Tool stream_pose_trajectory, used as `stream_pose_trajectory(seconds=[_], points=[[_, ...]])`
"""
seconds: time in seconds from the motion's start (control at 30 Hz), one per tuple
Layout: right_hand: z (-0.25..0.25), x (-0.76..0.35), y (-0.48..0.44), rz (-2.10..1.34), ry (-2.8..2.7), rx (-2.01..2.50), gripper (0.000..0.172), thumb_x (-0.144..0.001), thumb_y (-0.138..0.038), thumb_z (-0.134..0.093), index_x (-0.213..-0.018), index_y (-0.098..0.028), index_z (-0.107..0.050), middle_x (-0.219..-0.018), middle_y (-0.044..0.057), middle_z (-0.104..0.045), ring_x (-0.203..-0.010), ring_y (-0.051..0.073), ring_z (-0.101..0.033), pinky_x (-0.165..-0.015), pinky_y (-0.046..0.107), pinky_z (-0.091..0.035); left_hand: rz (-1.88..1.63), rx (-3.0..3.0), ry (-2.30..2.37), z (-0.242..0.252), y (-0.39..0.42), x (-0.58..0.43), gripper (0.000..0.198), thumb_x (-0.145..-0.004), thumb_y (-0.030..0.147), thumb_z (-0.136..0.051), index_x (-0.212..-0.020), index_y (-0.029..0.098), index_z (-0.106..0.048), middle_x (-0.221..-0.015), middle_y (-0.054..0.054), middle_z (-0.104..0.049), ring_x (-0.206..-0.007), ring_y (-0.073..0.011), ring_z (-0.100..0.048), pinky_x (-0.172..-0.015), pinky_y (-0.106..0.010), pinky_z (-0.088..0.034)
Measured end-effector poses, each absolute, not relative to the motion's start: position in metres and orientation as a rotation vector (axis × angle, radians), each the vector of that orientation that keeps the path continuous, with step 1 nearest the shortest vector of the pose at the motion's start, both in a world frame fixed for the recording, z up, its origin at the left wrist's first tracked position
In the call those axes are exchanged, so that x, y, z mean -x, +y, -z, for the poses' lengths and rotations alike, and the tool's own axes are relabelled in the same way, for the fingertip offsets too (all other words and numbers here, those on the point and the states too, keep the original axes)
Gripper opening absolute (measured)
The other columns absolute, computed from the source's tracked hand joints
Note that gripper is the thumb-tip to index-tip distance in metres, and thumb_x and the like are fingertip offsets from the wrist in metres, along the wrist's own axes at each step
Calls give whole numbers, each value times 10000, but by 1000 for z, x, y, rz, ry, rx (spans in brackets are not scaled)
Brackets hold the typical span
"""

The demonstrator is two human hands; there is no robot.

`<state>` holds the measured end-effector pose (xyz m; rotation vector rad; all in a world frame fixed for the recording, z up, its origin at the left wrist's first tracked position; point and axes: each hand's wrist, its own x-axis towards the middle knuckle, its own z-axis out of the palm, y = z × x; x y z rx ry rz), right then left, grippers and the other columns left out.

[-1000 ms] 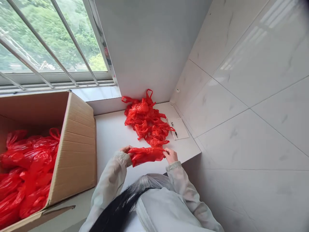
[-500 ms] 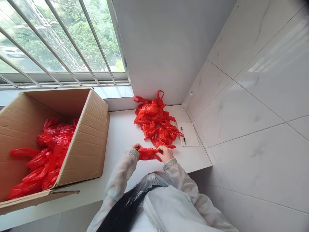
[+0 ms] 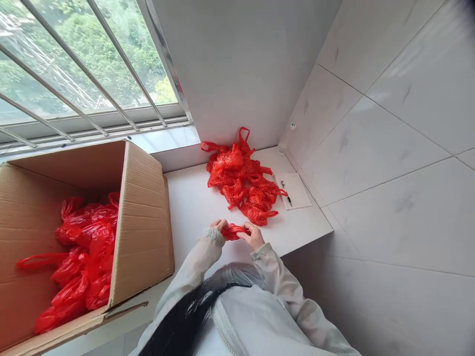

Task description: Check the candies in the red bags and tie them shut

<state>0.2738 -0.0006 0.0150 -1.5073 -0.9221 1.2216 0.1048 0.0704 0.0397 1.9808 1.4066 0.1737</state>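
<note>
Between my two hands is a red plastic bag (image 3: 233, 232), bunched into a short, narrow bundle just over the near side of the white table. My left hand (image 3: 219, 225) is closed on its left end, and the fingers of my right hand (image 3: 253, 236) pinch its right end. Just beyond lies a heap of crumpled red plastic bags (image 3: 237, 170), some with handle loops sticking up. I cannot make out whether the held bag contains anything.
On the left stands an open cardboard box (image 3: 143, 222) holding several red bags (image 3: 87, 232). A notepad (image 3: 299, 190) with a black pen (image 3: 286, 193) lies right of the heap. A clear bottle (image 3: 285, 138) stands in the corner. A barred window (image 3: 85, 64) is at upper left.
My hands have come closer together, and the bag between them is now bunched shorter and narrower. The camera view has shifted slightly.
</note>
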Motion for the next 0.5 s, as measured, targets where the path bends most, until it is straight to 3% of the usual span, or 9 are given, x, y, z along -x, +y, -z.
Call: stream_pose_trajectory(seconds=[0.1,0.23,0.37,0.5], points=[[-11,-274,-7,-1126,-734,1599,221,-685,-422,-593,-646,-206,-567,-643,-17,-551,-650,150,-482,-629,255,-410,-141,-2002,1423,-45,79,-86,184,-622,61,-583,-628,213,-479,-692,26,-543,-594,-127,-536,-636,-262,-415],[-10,-278,-16,-1109,-599,1645,214,-687,-427,-524,-650,-217,-548,-618,-14,-542,-614,153,-471,-574,253,-401,-204,-2021,1384,-49,80,-77,195,-697,96,-586,-832,231,-543,-837,17,-590,-698,-131,-578,-745,-260,-461],[-17,-273,-21,-1185,-627,1603,191,-633,-383,-569,-566,-222,-492,-536,-34,-478,-545,130,-400,-527,250,-368,-231,-2046,1239,-39,61,-110,390,-573,101,-728,-914,230,-588,-1002,-35,-629,-968,-222,-600,-899,-326,-457],[-19,-274,-22,-1167,-604,1610,191,-619,-367,-623,-557,-217,-521,-527,-43,-482,-553,129,-411,-529,246,-377,-234,-2008,1219,-30,50,-135,293,-576,83,-700,-810,214,-583,-854,-32,-620,-819,-219,-599,-797,-339,-462]])
